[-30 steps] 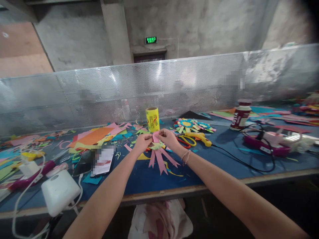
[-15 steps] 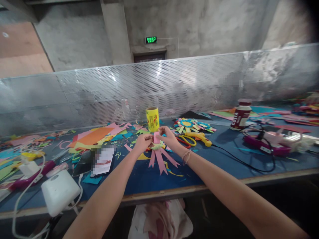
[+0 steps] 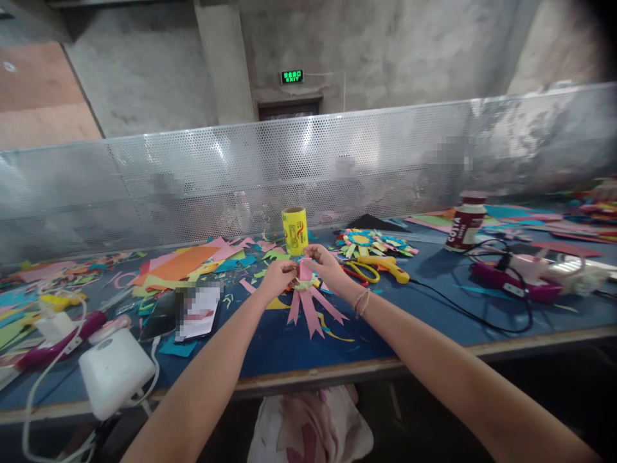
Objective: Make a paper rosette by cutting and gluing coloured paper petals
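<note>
A pink paper strip [image 3: 305,269] stands folded up between my two hands. My left hand [image 3: 278,278] pinches its left side, fingertips together. From the right, my right hand [image 3: 326,265] is closed at the strip's upper edge with thumb and finger. Just below lies a paper flower [image 3: 303,285] with a pale green edge and several pink notched tails [image 3: 309,314] spread on the blue tabletop toward me. Its centre is partly hidden by my fingers. Directly behind the hands a yellow tape roll [image 3: 294,233] stands upright.
Right of my hands lie yellow-handled scissors [image 3: 361,273], a yellow glue gun [image 3: 391,267] with a black cord, and finished paper flowers [image 3: 362,243]. A brown bottle [image 3: 465,222] stands farther right. To the left are a phone [image 3: 198,312], coloured paper [image 3: 180,267] and a white charger [image 3: 116,373].
The upper part of the pink strip has shifted and bent slightly between my fingertips. Both hands stay in nearly the same place.
</note>
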The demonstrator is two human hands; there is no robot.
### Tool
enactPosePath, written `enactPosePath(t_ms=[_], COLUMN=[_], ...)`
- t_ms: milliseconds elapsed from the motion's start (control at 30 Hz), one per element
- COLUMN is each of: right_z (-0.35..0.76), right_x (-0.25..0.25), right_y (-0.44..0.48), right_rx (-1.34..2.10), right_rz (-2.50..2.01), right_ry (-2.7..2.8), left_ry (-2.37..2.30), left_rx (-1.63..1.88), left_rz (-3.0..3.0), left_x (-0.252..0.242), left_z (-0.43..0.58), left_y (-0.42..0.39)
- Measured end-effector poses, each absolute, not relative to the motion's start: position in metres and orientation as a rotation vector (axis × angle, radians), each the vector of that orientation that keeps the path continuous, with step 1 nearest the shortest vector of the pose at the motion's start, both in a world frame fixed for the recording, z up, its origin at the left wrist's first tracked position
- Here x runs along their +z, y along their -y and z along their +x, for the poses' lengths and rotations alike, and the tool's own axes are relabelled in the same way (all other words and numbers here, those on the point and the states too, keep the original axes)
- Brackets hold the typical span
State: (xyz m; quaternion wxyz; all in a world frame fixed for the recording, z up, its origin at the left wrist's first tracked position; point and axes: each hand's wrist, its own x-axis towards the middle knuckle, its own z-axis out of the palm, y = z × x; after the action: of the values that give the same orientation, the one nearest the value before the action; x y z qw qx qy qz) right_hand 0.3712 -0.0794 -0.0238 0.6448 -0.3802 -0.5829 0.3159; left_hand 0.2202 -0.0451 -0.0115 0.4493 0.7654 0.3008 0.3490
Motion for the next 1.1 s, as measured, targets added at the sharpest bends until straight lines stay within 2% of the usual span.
enactPosePath(t_ms=[367,1100], right_z=[0.3720,0.3720], right_x=[-0.0237,-0.0213], right_y=[0.0784,0.0808], right_rx=[0.694,0.864], right_rz=[-0.867,-0.810], right_ry=[1.330,1.212], left_ry=[-0.717,-0.760], left_rx=[0.836,0.834], left_rz=[1.861,1.838], left_x=[-0.0134,-0.0088], left_z=[0.2202,0.2202], left_y=[0.0443,0.0482])
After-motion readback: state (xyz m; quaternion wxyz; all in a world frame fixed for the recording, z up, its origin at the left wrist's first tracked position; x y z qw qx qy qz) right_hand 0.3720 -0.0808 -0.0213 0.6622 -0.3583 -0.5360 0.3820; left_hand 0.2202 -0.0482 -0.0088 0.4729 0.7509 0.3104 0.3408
